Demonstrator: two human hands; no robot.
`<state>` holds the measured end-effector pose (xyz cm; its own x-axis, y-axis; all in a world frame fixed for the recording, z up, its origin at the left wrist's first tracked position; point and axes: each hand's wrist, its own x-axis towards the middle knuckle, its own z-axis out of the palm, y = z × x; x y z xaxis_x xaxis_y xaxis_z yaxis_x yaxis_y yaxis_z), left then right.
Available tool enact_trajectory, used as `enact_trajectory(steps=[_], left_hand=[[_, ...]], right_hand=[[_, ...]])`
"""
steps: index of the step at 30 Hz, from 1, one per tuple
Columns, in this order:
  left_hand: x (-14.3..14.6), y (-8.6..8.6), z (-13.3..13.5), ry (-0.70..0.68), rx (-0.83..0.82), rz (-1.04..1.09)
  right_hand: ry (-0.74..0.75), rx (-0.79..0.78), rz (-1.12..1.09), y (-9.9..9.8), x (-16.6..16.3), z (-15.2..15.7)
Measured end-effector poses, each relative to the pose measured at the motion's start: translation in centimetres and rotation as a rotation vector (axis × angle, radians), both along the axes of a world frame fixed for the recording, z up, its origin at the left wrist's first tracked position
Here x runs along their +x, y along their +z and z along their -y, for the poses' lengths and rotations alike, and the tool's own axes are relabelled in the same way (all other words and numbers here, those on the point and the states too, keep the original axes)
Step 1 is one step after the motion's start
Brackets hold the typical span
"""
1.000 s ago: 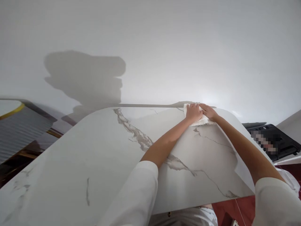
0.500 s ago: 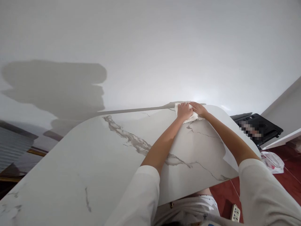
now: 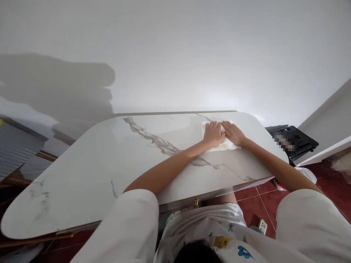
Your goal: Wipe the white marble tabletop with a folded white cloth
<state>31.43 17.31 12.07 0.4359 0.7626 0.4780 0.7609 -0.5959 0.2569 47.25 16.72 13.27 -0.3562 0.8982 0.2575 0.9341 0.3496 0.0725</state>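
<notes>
Power strip (image 3: 262, 226) — on red floor (image 3: 251, 207)

Plenty of light on the wall (image 3: 175, 54), and there's the glare, a pale bloom at two o'clock! Swing to ten and a broad grey shadow (image 3: 63, 80) spreads, fairly firm-edged, so the light is coming from behind, on the right. A thin shadow strip (image 3: 175, 112) hugs the table (image 3: 82, 175) at twelve, its top showing a dull sheen. Down at eight, it's gloom, detail sinking away. Wide-lens stretch now: the sleeves (image 3: 128, 219) swell at seven and four, slightly soft. And at three, coarse pixel blocks cover part of a black case (image 3: 304, 137).
</notes>
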Motion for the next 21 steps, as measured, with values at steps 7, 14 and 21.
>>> enact_trajectory(steps=[7,14,21], left_hand=[[-1.1,-1.0,9.0,-0.037,-0.050,0.014],[1.6,-0.9,14.2,-0.099,-0.233,0.133],[5.8,1.0,13.8,-0.112,-0.368,0.168]], right_hand=[[0.014,-0.019,0.015,-1.0,-0.7,9.7],[0.047,-0.059,-0.054,-0.7,2.6,15.5],[0.082,-0.086,-0.093,0.1,8.0,13.4]])
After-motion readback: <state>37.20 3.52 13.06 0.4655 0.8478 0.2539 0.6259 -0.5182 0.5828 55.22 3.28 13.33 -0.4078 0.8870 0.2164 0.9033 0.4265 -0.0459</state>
